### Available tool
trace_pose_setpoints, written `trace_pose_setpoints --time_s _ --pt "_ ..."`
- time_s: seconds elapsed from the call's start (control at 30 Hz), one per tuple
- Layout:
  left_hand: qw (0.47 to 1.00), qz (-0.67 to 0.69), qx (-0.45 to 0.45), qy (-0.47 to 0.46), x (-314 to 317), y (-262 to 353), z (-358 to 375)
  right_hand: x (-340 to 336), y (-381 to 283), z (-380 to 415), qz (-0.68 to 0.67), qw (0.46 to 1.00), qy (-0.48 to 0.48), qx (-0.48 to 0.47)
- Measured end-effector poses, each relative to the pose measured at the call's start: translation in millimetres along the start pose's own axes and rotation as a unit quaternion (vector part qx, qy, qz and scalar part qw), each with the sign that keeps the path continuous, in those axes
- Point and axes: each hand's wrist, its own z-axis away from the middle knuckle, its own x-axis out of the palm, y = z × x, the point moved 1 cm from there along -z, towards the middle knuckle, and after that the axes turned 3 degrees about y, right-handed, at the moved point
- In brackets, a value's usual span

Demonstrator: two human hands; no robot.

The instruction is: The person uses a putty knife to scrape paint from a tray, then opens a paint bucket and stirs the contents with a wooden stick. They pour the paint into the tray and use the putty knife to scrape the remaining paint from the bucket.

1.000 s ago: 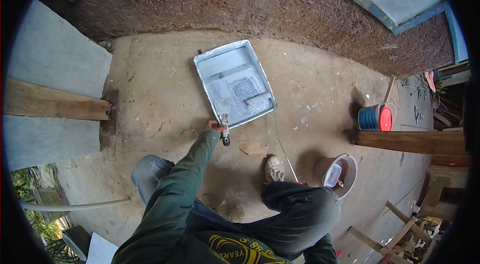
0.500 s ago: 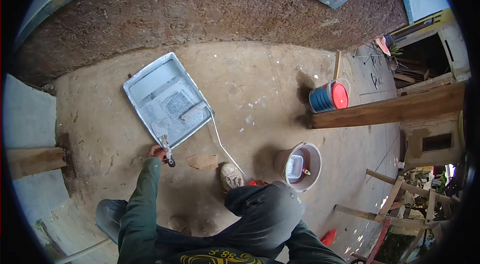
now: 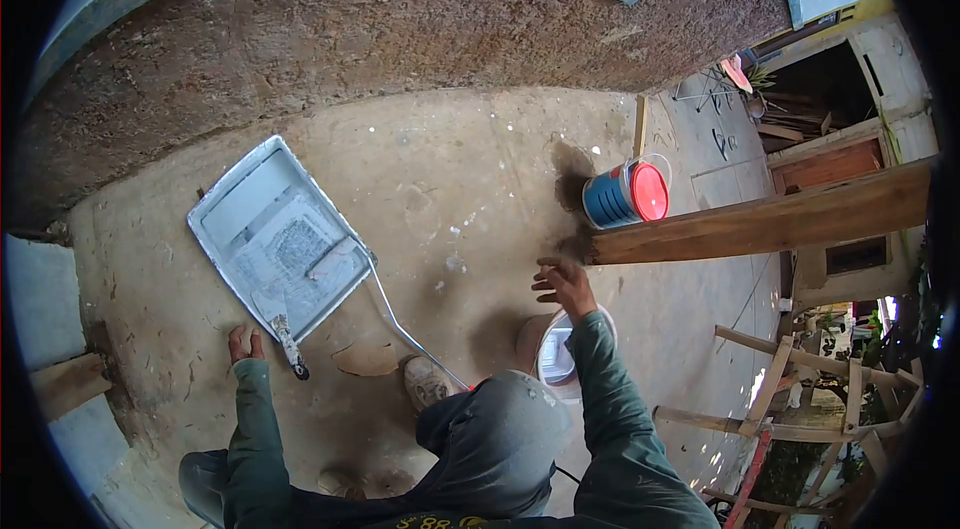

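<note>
Green sleeves lead to both hands. The left hand [image 3: 241, 343] lies flat on the concrete floor [image 3: 470, 169], fingers spread, holding nothing; a brush [image 3: 284, 337] lies just beside it, its bristles over the lower edge of the paint tray [image 3: 225, 194]. A roller [image 3: 333, 255] rests in the tray. The right hand [image 3: 563, 286] hangs open and empty above a bucket [image 3: 556, 354], near a blue paint can [image 3: 625, 193] and a wooden plank [image 3: 760, 221].
</note>
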Motion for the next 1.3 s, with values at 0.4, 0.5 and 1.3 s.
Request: trace_pose_setpoints --time_s 0.4,0.5,1.3 --pt "0.956 -0.231 0.063 -0.17 8 -80 -7 -196 -19 -173 0.129 0.91 0.387 -0.076" --pt "0.96 -0.21 -0.004 -0.188 1 -58 -4 -198 -14 -203 0.44 0.786 0.411 -0.142" --pt "0.951 -0.184 -0.001 -0.247 -3 -44 -14 -164 -46 -186 0.552 0.723 0.343 -0.236"
